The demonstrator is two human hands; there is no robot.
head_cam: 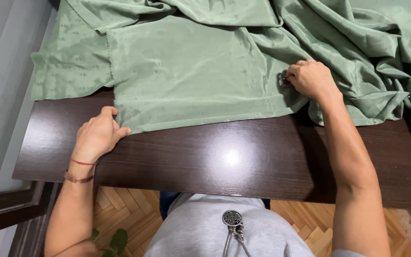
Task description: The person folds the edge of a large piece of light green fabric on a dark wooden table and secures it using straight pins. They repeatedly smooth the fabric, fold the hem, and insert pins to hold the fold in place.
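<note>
Head view, single entry — items listed by clock position from the frame centre.

Green cloth: a large sheet of pale green patterned fabric, lying across the far half of the dark wooden table, filling the frame from 10 o'clock round to 3 o'clock. Its near portion is lying flat and smooth; toward 1 and 2 o'clock it is bunching into deep folds. The near hem is running along the tabletop just above centre.

Left hand: sitting at 9 o'clock, resting on the table, fingers curled and pinching the near-left corner of the green cloth against the wood. The wrist is wearing a red thread and a copper bangle.

Right hand: sitting at 2 o'clock, pressing down on the cloth where the flat part is meeting the folds, fingers clenched round a small dark object — too little of it is showing to identify it.

Also showing: a grey sweatshirt at 6 o'clock with a round metal pendant hanging over it, herringbone wood flooring below the table edge, and a green plant leaf at 7 o'clock.
</note>
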